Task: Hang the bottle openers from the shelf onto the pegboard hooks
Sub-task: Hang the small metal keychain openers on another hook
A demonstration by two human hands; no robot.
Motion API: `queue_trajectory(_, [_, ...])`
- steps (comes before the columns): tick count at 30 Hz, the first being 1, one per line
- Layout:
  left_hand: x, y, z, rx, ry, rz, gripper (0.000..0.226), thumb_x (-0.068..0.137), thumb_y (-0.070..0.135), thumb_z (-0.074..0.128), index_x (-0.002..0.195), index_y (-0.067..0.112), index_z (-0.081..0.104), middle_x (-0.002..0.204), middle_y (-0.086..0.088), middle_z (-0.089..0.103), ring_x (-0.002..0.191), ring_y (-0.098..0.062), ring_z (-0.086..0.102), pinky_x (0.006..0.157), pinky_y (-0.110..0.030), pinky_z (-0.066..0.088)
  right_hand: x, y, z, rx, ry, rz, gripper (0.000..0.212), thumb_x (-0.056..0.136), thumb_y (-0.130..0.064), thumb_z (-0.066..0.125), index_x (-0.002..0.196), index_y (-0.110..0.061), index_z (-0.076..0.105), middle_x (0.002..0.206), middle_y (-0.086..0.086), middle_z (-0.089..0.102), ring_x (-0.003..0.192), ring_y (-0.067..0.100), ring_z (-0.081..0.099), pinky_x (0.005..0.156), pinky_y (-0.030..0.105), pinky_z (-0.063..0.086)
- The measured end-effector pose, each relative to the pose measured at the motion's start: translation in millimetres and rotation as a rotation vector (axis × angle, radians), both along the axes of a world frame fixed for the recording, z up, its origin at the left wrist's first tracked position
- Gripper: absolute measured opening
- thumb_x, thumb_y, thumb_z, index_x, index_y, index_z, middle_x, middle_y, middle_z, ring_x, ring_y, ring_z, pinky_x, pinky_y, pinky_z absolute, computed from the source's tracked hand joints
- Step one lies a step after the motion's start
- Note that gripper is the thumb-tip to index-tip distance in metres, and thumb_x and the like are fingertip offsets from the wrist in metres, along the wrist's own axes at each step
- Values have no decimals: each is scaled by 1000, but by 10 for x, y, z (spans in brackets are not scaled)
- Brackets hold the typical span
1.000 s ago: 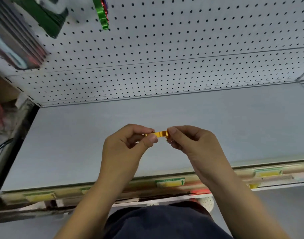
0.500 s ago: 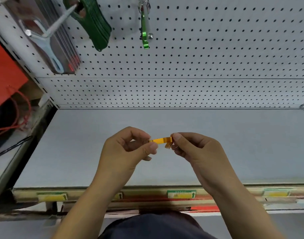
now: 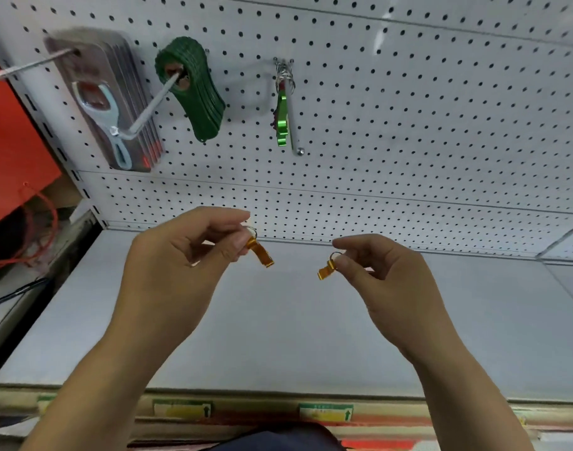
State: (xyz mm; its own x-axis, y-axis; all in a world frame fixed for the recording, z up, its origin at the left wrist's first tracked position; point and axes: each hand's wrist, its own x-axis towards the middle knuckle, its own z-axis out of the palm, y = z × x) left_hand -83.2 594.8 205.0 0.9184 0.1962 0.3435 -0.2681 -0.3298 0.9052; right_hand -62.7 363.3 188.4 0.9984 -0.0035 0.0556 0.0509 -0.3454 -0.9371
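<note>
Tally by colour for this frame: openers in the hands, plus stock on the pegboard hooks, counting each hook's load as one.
Orange: 2, first orange opener in the left hand, second orange opener in the right hand
Dark green stack: 1
Bright green bunch: 1
Pale blue carded stack: 1
Total: 5
Depth of each load cannot be told.

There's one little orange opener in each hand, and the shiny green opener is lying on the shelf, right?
No. In the head view the shiny green opener hangs on a pegboard hook, not on the shelf. The left hand does pinch one little orange opener and the right hand the other orange opener.
</note>
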Motion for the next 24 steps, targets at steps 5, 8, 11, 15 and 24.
queue_trajectory(5, [2, 16, 246, -38, -119, -16, 17, 80, 28, 72, 96, 32, 75, 86, 11, 78, 81, -16, 76, 77, -31, 62, 52, 52, 368, -84, -209, 16, 22, 90, -17, 74, 99, -36, 72, 83, -16, 73, 85, 5, 68, 76, 9, 49])
queue_trajectory(8, [-21, 0, 400, -87, -142, -62, 15, 77, 24, 74, 89, 33, 76, 82, 11, 78, 77, -15, 76, 74, -23, 61, 27, 135, 581, -113, -325, 64, 19, 85, -19, 78, 94, -35, 74, 82, -20, 75, 85, 4, 68, 78, 7, 48])
queue_trajectory(11, [-40, -5, 503, -85, -154, -82, 15, 77, 23, 76, 87, 35, 77, 79, 12, 77, 74, -14, 74, 72, -22, 60, -7, 229, 750, -93, -436, 108, 18, 82, -20, 80, 93, -33, 75, 80, -20, 75, 82, 4, 69, 78, 7, 47])
queue_trajectory(15, [-96, 14, 578, -79, -175, -116, 15, 78, 27, 74, 91, 34, 77, 82, 11, 77, 81, -16, 73, 75, -27, 61, -84, 325, 923, 9, -541, 169, 17, 79, -22, 81, 91, -32, 74, 81, -16, 76, 80, 8, 72, 77, 13, 53])
queue_trajectory(24, [-200, 37, 658, -72, -215, -195, 14, 83, 19, 74, 93, 28, 77, 85, 11, 76, 85, -11, 71, 74, -15, 54, -92, 475, 1122, 93, -602, 182, 15, 82, -18, 82, 92, -25, 75, 81, -8, 76, 79, 8, 72, 76, 21, 55])
